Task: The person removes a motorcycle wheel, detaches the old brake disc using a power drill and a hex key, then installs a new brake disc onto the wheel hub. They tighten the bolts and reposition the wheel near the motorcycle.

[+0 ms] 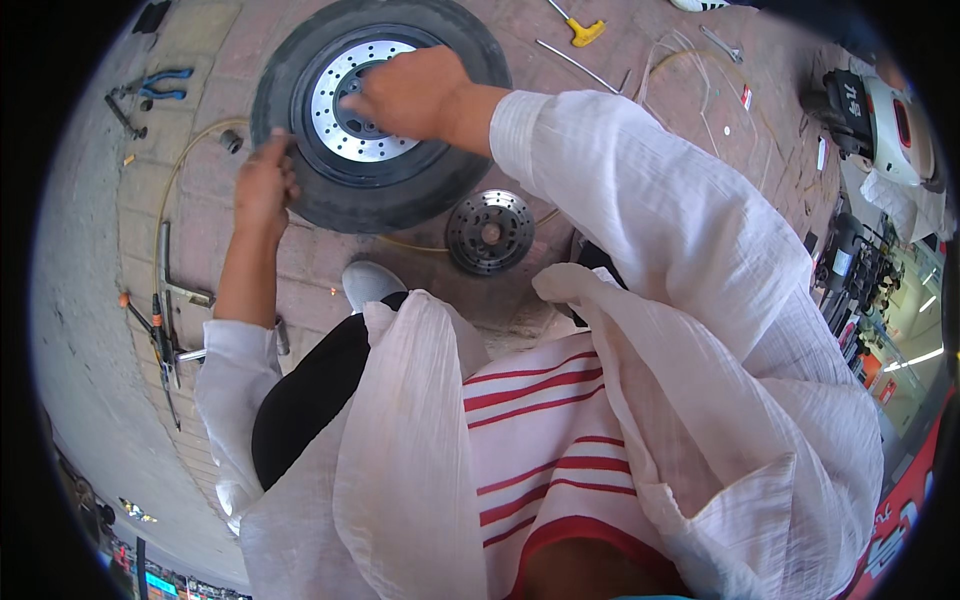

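A black tyre on a wheel (pixel 452 190) lies flat on the paving in front of me, with a drilled silver brake disc (pixel 335 135) at its centre. Over the disc's hub is my right hand (pixel 415 95), its fingers bent together and slightly blurred; anything in them is hidden. At the tyre's left edge my left hand (pixel 263 190) is closed, fingers curled. Whether it holds something small does not show. Close to the tyre's near side lies a second, darker brake disc (pixel 490 233) with a rusty centre.
Blue-handled pliers (pixel 168 84) lie far left, with several wrenches and screwdrivers (pixel 163 330) nearer on that side. A yellow T-handle tool (pixel 584 32), a metal rod (pixel 578 66) and an adjustable wrench (pixel 722 44) lie beyond the wheel. A white scooter (pixel 895 130) stands right.
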Demonstrator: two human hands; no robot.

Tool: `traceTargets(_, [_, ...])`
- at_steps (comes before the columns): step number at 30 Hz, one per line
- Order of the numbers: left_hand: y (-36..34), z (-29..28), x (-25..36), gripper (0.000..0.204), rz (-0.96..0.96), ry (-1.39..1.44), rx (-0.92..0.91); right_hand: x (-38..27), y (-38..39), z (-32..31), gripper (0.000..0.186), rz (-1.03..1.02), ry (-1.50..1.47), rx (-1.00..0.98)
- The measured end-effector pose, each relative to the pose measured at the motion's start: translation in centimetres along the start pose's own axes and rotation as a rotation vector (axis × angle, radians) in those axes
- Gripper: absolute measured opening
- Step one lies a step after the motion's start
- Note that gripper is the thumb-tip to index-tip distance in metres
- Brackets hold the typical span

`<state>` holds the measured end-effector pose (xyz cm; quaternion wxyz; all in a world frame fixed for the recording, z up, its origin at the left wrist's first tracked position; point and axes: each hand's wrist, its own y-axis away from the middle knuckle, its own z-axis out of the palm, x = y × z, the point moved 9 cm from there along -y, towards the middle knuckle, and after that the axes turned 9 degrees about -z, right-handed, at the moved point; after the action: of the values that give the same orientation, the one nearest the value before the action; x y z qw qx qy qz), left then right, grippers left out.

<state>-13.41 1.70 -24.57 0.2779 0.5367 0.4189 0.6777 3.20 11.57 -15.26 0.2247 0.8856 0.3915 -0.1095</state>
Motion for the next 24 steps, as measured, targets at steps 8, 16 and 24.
traceTargets(8, [3.4,3.4,4.6,0.029,0.105,0.43,-0.296,-8.0,-0.4,-3.7,0.032,-0.41,-0.188,0.391])
traceTargets(16, [4.2,4.2,5.0,0.023,0.24,0.416,-0.395,-6.8,-0.8,-4.1,0.025,-0.25,-0.37,0.31])
traceTargets(24, [3.4,1.4,4.7,0.017,0.177,0.482,-0.195,-0.4,-2.4,-4.4,0.028,-0.142,-0.519,0.448])
